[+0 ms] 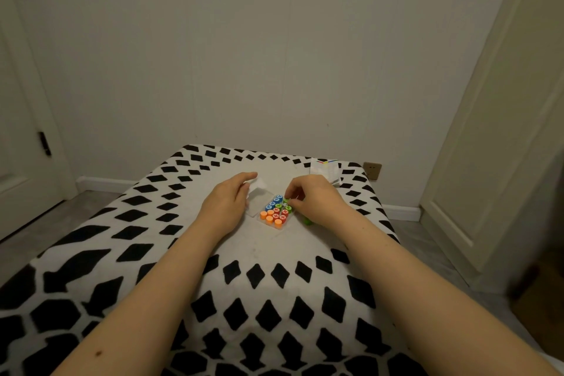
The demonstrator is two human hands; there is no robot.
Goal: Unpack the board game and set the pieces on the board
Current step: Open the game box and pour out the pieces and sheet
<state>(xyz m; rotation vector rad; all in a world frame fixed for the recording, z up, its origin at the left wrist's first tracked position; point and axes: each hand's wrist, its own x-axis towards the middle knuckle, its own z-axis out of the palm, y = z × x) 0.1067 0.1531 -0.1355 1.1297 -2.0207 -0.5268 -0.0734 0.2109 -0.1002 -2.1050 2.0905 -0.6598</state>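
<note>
**Hands at the tray of game pieces**

Forearms reach in from the bottom edge, both bare, crossing the black-and-white diamond-patterned cover toward its plain pale centre. Take the clear tray of round pieces as your marker: it lies on that pale centre, with orange pieces at its near end, red ones beside them, blue ones toward the far end and green ones along its right side.

Your left hand sits just left of the tray, palm down and mostly open, fingers stretched forward; its fingertips meet a clear lid or flat plastic sheet that lies off the tray's far-left corner. Whether you are gripping that sheet or only resting on it cannot be told.

Your right hand is just right of the tray, fingers curled inward with thumb and forefinger pinched together at the green pieces on the tray's right edge. Whether a piece is actually held there cannot be told. A loose green piece shows under that hand, near-right of the tray.

Beyond the tray to the far right, a white folded board or booklet with coloured stripes lies near the cover's far edge. A wall socket sits on the wall behind it.
</note>
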